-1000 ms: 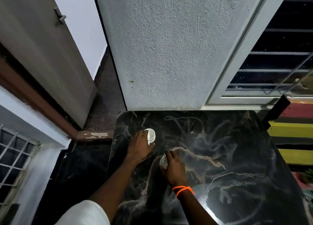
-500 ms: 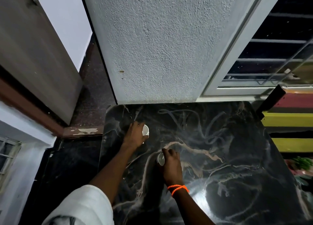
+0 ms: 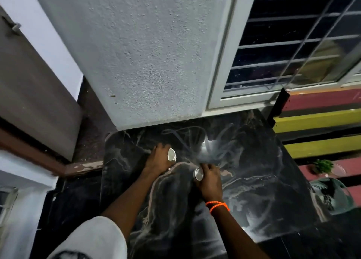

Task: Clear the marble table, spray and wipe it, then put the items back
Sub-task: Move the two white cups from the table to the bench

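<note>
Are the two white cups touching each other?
Apart. Head view shows dark marble table between the left hand's cup and the right hand's cup.

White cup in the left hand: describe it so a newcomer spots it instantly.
Start at the black marble table below the grey wall. Near its far-left corner, the left hand grips a small white cup. Unlike the metallic cup in the bracelet-wearing right hand, it is plain white.

Right hand (image 3: 210, 182) nearer left hand (image 3: 159, 161).
</note>
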